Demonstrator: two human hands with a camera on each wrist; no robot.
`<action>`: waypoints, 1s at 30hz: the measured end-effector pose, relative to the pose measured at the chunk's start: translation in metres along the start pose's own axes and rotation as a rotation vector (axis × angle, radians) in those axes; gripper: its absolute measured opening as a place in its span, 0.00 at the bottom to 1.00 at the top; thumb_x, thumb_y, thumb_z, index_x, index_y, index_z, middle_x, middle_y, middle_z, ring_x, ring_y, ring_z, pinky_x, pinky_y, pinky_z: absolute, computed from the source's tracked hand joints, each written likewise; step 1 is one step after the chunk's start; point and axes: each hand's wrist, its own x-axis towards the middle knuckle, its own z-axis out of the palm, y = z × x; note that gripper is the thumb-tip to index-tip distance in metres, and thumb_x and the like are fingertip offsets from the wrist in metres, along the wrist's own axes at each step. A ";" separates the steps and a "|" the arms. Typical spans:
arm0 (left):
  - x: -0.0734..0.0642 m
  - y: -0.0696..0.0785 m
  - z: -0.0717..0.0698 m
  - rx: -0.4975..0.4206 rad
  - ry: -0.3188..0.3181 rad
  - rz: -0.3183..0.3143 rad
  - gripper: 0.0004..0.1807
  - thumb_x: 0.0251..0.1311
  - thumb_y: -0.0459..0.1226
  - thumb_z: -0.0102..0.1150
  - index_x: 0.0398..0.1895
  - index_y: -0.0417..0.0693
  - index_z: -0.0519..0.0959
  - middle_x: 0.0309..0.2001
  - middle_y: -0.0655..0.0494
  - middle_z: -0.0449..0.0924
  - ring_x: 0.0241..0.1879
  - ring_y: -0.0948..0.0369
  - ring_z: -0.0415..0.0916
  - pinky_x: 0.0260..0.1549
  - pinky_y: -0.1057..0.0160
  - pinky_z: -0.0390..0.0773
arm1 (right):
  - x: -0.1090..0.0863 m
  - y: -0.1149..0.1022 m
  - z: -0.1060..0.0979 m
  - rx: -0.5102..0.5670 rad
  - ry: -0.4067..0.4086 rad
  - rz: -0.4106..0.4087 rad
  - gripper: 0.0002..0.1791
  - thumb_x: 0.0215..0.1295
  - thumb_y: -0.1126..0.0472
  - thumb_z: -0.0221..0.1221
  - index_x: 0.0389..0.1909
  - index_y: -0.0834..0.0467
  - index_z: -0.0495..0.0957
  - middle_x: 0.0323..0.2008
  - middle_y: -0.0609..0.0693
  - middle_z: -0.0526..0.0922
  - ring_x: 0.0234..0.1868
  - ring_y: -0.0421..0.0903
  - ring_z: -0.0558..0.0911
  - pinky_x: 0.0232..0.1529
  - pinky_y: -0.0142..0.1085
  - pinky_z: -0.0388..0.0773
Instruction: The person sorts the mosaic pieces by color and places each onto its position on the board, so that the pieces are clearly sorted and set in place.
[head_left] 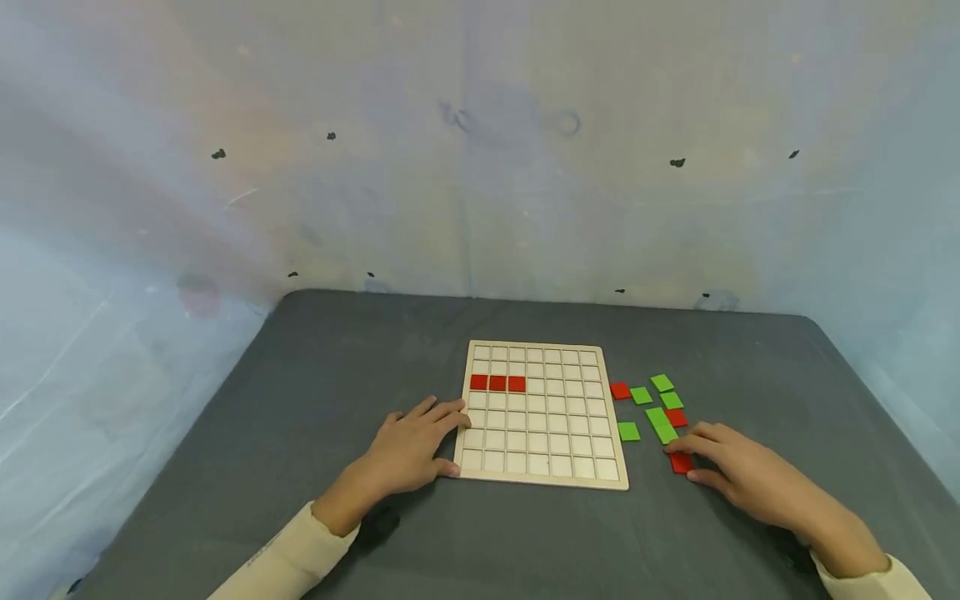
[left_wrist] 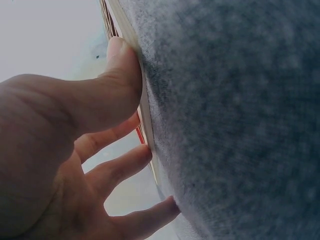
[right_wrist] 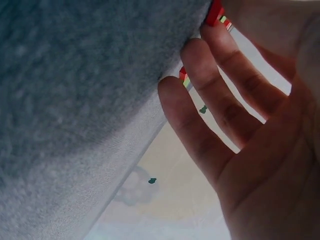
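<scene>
A pale wooden grid board lies flat on the table, with three red square tiles side by side in one row of its cells. At the board's left edge rests my left hand, fingers spread and fairly straight, fingertips and thumb touching the rim. The left wrist view shows that thumb against the board's side. To the right of the board, my right hand pinches a loose red tile between thumb and fingers, low at the table. In the right wrist view the red tile is partly hidden by the hand.
Several loose green tiles and further red tiles lie scattered between the board and my right hand. The dark grey table ends at a pale hanging sheet behind.
</scene>
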 end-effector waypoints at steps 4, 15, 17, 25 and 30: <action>-0.002 -0.001 -0.002 -0.014 0.002 -0.010 0.34 0.52 0.53 0.71 0.64 0.64 0.74 0.75 0.62 0.62 0.76 0.44 0.56 0.61 0.28 0.63 | 0.003 -0.001 -0.002 0.006 -0.010 -0.013 0.19 0.63 0.54 0.66 0.54 0.38 0.79 0.47 0.35 0.77 0.42 0.32 0.74 0.36 0.33 0.77; -0.002 -0.001 -0.001 -0.021 0.015 0.029 0.33 0.52 0.52 0.72 0.64 0.63 0.74 0.75 0.60 0.62 0.75 0.43 0.57 0.59 0.27 0.64 | 0.012 -0.009 -0.010 0.030 0.076 -0.039 0.22 0.61 0.58 0.69 0.55 0.39 0.80 0.47 0.34 0.77 0.38 0.26 0.73 0.32 0.30 0.74; -0.002 -0.001 -0.001 -0.022 0.012 0.026 0.33 0.52 0.52 0.72 0.64 0.63 0.74 0.75 0.60 0.62 0.75 0.43 0.57 0.59 0.27 0.64 | 0.016 -0.011 -0.011 0.031 0.088 -0.051 0.22 0.61 0.59 0.69 0.56 0.41 0.80 0.49 0.35 0.77 0.38 0.26 0.73 0.32 0.30 0.74; -0.003 -0.001 0.002 -0.026 0.004 0.026 0.33 0.52 0.53 0.71 0.64 0.62 0.74 0.75 0.59 0.63 0.75 0.43 0.58 0.58 0.27 0.64 | 0.036 -0.024 -0.012 0.071 0.060 -0.053 0.21 0.64 0.58 0.66 0.58 0.42 0.79 0.51 0.38 0.78 0.37 0.27 0.74 0.32 0.29 0.74; 0.000 0.000 0.000 -0.015 0.011 0.025 0.33 0.52 0.53 0.71 0.64 0.62 0.74 0.75 0.59 0.63 0.75 0.43 0.58 0.58 0.27 0.64 | 0.054 -0.031 -0.014 0.091 0.068 -0.068 0.21 0.65 0.57 0.66 0.58 0.45 0.79 0.50 0.40 0.77 0.35 0.27 0.73 0.32 0.28 0.74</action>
